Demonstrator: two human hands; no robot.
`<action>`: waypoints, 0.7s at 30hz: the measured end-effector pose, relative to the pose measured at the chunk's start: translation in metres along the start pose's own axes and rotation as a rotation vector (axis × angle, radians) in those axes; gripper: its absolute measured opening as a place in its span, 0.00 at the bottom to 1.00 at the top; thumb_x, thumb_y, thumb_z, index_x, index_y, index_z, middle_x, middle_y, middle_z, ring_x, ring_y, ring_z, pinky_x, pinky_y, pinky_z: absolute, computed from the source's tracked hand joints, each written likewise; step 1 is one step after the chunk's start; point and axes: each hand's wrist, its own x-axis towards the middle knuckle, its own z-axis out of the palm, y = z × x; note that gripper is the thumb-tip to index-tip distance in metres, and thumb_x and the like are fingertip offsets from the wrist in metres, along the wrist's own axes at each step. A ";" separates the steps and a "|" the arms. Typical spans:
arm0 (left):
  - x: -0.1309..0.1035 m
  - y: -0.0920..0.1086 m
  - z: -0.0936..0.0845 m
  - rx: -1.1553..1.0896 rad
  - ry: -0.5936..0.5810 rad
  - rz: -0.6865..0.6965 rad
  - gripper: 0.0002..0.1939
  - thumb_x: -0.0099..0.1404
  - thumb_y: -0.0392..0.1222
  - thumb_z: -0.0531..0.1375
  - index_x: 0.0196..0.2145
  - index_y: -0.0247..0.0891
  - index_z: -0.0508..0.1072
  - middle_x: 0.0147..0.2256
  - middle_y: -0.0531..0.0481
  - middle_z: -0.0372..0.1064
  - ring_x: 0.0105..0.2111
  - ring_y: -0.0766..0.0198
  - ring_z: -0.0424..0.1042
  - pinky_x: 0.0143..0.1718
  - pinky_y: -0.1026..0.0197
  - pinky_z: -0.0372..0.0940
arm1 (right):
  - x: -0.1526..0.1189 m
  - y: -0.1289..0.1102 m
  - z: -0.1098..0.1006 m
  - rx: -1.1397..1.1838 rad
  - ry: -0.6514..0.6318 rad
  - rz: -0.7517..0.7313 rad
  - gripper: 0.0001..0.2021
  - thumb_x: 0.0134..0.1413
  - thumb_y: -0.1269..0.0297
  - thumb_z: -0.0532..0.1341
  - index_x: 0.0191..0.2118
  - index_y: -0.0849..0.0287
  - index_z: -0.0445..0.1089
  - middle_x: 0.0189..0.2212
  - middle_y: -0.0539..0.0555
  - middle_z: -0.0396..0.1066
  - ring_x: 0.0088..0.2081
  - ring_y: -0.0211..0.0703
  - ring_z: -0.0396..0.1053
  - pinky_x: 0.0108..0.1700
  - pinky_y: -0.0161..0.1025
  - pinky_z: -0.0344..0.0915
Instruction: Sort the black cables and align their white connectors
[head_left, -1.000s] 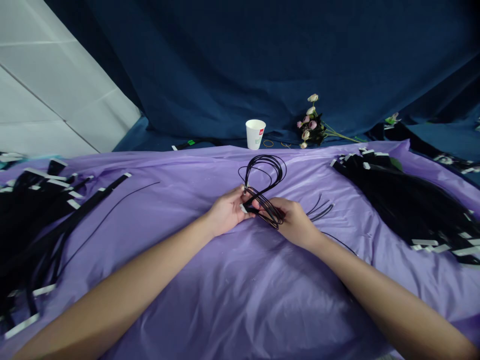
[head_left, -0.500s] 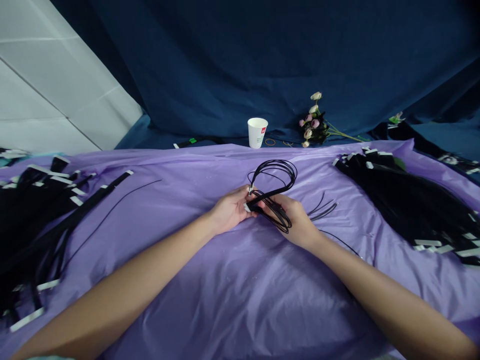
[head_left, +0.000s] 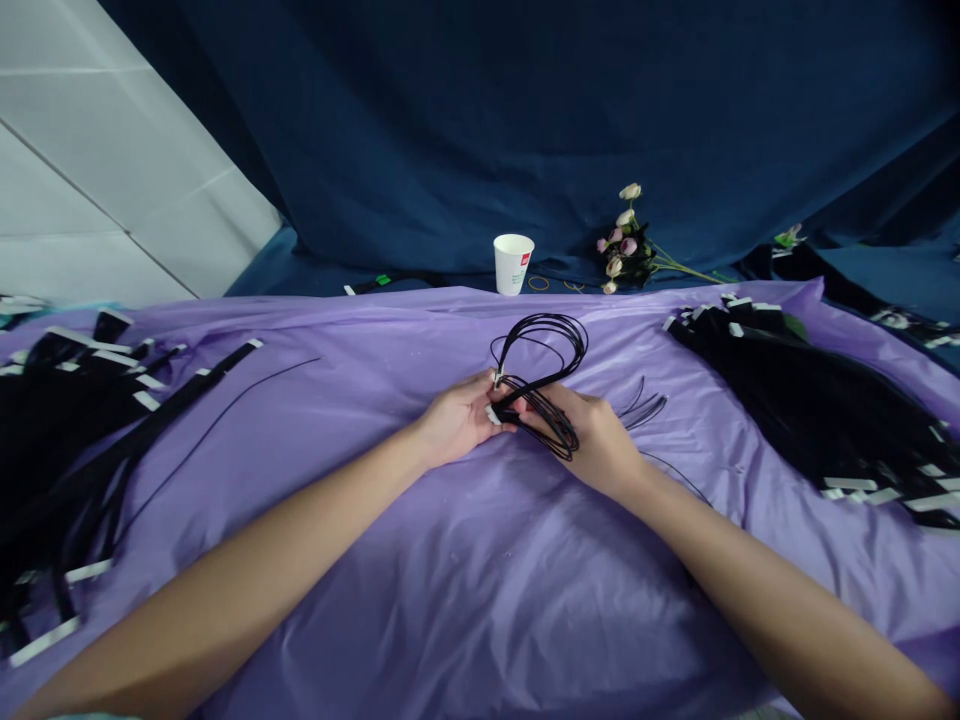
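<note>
Shifted slightly rightward from a second ago, a looped black cable (head_left: 544,384) sits over the middle of the purple sheet (head_left: 450,600), its white-tipped ends pinched in my left hand (head_left: 463,420), its strands gripped in my right hand (head_left: 596,435). My forearms (head_left: 300,545) angle inward from the near corners. Dark bundles (head_left: 810,410) line both side edges; a paper cup (head_left: 511,268) stands at the far edge before a navy curtain (head_left: 525,120).

Black cable loops (head_left: 543,384) shifted slightly right, leaning farther over

The white cup (head_left: 512,270) bears a red mark (head_left: 526,259) and greenish print (head_left: 514,278), seemingly unreadable.
</note>
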 end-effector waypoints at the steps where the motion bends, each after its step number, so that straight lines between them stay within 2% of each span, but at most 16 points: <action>1: 0.000 0.000 0.000 -0.002 -0.009 -0.003 0.15 0.70 0.39 0.49 0.30 0.32 0.71 0.29 0.44 0.69 0.33 0.60 0.73 0.32 0.59 0.69 | 0.000 0.000 -0.003 -0.019 -0.011 0.001 0.07 0.61 0.63 0.59 0.43 0.58 0.69 0.29 0.53 0.74 0.29 0.42 0.71 0.33 0.36 0.63; 9: 0.001 0.001 0.003 -0.049 0.060 0.004 0.16 0.71 0.38 0.47 0.30 0.32 0.70 0.29 0.45 0.69 0.31 0.59 0.74 0.32 0.57 0.71 | 0.000 0.006 -0.026 -0.119 0.008 -0.166 0.05 0.59 0.66 0.59 0.37 0.59 0.71 0.29 0.52 0.72 0.28 0.39 0.67 0.33 0.36 0.61; 13: 0.000 0.001 0.004 -0.074 0.065 0.013 0.15 0.71 0.37 0.48 0.29 0.33 0.69 0.28 0.47 0.68 0.32 0.60 0.75 0.37 0.53 0.72 | 0.000 0.014 -0.039 -0.124 0.108 -0.255 0.08 0.61 0.66 0.58 0.40 0.62 0.73 0.29 0.54 0.69 0.30 0.39 0.67 0.35 0.36 0.63; 16: 0.000 0.002 0.003 -0.068 0.054 -0.007 0.16 0.72 0.39 0.47 0.29 0.33 0.68 0.28 0.47 0.69 0.32 0.60 0.75 0.35 0.53 0.73 | 0.000 0.022 -0.046 -0.188 0.166 -0.308 0.07 0.61 0.66 0.59 0.41 0.61 0.75 0.31 0.55 0.70 0.33 0.40 0.67 0.37 0.38 0.63; 19: 0.000 0.003 0.002 -0.038 0.026 -0.033 0.18 0.72 0.41 0.47 0.28 0.33 0.67 0.29 0.44 0.70 0.38 0.54 0.76 0.33 0.54 0.72 | -0.001 0.026 -0.052 -0.370 0.323 -0.311 0.06 0.58 0.63 0.63 0.38 0.55 0.77 0.33 0.55 0.71 0.34 0.43 0.66 0.40 0.42 0.59; 21: 0.000 0.003 0.001 -0.025 0.005 -0.042 0.18 0.72 0.42 0.47 0.27 0.33 0.67 0.29 0.44 0.70 0.40 0.52 0.76 0.32 0.55 0.72 | -0.002 0.027 -0.055 -0.497 0.415 -0.266 0.06 0.57 0.58 0.64 0.36 0.51 0.78 0.31 0.54 0.71 0.34 0.44 0.64 0.43 0.46 0.56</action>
